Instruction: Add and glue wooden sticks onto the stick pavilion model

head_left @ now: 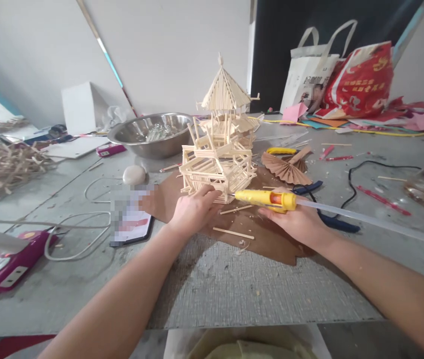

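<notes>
A tall pagoda model (219, 144) built of thin wooden sticks stands on a brown cardboard sheet (271, 239) at the table's middle. My left hand (193, 209) rests against the model's base, fingers curled and pinching at a stick there. My right hand (297, 219) grips a yellow glue gun (266, 198), its nozzle pointing left at the model's lower edge. A long clear glue stick (364, 219) juts from the gun's back toward the right. Loose sticks (233, 233) lie on the cardboard near both hands.
A steel bowl (152, 133) sits behind the model, a phone (131, 219) to its left, a pile of sticks (6, 167) far left. Folded paper fans (286, 167), a black cable (368, 172) and bags (342, 80) lie on the right. White cord (77, 234) loops left.
</notes>
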### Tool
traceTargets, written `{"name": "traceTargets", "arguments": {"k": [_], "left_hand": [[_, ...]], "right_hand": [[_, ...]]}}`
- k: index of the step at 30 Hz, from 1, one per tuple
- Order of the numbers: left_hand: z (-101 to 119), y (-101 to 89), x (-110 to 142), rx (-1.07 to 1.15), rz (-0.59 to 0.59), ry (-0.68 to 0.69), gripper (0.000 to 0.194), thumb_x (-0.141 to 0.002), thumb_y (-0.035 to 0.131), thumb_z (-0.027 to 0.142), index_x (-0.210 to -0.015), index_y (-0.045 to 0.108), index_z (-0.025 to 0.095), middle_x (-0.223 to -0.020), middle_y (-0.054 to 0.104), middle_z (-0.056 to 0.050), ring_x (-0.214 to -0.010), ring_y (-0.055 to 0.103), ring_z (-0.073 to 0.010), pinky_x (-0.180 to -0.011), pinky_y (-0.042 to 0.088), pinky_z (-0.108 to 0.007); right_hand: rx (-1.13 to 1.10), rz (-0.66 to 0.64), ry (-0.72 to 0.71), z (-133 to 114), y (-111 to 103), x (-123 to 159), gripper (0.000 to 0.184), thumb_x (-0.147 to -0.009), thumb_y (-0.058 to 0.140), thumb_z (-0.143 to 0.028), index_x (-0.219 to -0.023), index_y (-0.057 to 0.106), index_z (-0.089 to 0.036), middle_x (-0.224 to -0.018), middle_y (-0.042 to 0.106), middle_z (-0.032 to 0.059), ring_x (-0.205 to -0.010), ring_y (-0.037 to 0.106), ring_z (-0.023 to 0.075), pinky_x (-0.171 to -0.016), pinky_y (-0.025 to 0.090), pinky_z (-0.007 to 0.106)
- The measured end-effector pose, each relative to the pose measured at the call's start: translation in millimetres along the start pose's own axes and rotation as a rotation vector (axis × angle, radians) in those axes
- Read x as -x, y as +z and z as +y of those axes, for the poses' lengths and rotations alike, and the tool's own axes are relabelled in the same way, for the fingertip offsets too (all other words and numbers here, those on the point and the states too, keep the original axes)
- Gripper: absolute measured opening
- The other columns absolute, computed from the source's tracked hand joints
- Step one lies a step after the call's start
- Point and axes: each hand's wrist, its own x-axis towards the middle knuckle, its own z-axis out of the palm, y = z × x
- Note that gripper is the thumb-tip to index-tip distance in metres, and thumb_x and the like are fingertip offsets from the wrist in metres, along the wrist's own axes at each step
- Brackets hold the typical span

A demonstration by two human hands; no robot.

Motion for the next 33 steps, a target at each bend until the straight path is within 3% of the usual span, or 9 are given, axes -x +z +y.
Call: {"name": "traceTargets", "arguments": {"k": [4,7,12,15,17,23,27,33], "left_hand": [[-3,-8.5,5,-0.011,-0.087,0.019,0.040,-0.072,0.045,0.018,-0.110,0.048,0.031,-0.117,0.048,0.000,-0.070,0.058,-0.0129,-0.052,0.040,-0.023],[-6,-16.1,9,0.028,-0.038,0.005,0.041,-0.070,0.040,0.012,-0.105,0.053,0.029,-0.112,0.052,0.000,-0.068,0.058,-0.0124,-0.050,0.040,-0.022],[-16,-28.5,11,0.185,0.307,-0.089,0.032,-0.070,0.037,0.012,-0.085,0.063,0.022,-0.090,0.062,0.000,-0.074,0.058,-0.0126,-0.060,0.043,-0.023],[-27,-33.7,10,0.256,0.517,-0.281,0.029,-0.071,0.038,0.013,-0.079,0.064,0.020,-0.083,0.063,0.000,-0.074,0.057,-0.0121,-0.064,0.043,-0.023],[-34,-34.3,8,0.300,0.562,-0.399,0.026,-0.071,0.040,0.015,-0.078,0.065,0.020,-0.081,0.063,0.000,-0.073,0.056,-0.0121,-0.065,0.043,-0.023],[-42,-22.3,5,0.406,0.513,-0.557,0.023,-0.070,0.043,0.017,-0.080,0.064,0.020,-0.083,0.063,0.000,-0.072,0.056,-0.0136,-0.067,0.043,-0.024],[-46,-13.7,4,0.424,0.447,-0.544,0.022,-0.070,0.044,0.021,-0.081,0.063,0.020,-0.082,0.064,-0.001,-0.073,0.056,-0.0157,-0.069,0.043,-0.026],[-53,-9.7,4,0.407,0.418,-0.536,0.022,-0.071,0.042,0.023,-0.080,0.063,0.022,-0.082,0.064,-0.001,-0.075,0.057,-0.0169,-0.068,0.043,-0.027]], "right_hand": [[0.003,0.034,-0.028,2,-3,0,0.022,-0.071,0.053,-0.039,-0.083,0.050,-0.021,-0.079,0.061,0.0018,-0.075,0.059,0.0183,-0.068,0.047,0.031],[-0.001,0.099,0.018,5,-6,-2,0.023,-0.069,0.055,-0.039,-0.082,0.052,-0.020,-0.077,0.062,0.0029,-0.074,0.060,0.0195,-0.068,0.047,0.032],[0.012,0.234,0.211,17,-17,-9,0.024,-0.062,0.060,-0.042,-0.071,0.058,-0.020,-0.062,0.060,0.0034,-0.061,0.058,0.0195,-0.058,0.047,0.031],[-0.099,0.257,0.311,26,-24,-15,0.025,-0.061,0.060,-0.043,-0.068,0.059,-0.019,-0.051,0.055,0.0006,-0.047,0.052,0.0139,-0.048,0.043,0.027],[-0.187,0.286,0.364,30,-27,-17,0.024,-0.060,0.061,-0.041,-0.068,0.059,-0.018,-0.052,0.055,-0.0001,-0.045,0.049,0.0112,-0.045,0.042,0.024],[-0.399,0.315,0.498,45,-39,-30,0.026,-0.057,0.065,-0.040,-0.055,0.051,-0.017,-0.044,0.048,-0.0017,-0.037,0.042,0.0072,-0.033,0.033,0.019],[-0.635,0.259,0.562,60,-50,-49,0.028,-0.054,0.069,-0.036,-0.068,0.051,-0.020,-0.050,0.049,-0.0049,-0.035,0.042,0.0069,-0.033,0.039,0.021],[-0.640,0.159,0.701,69,-54,-70,0.032,-0.051,0.073,-0.032,-0.069,0.052,-0.017,-0.048,0.050,-0.0047,-0.031,0.040,0.0058,-0.029,0.037,0.019]]}}
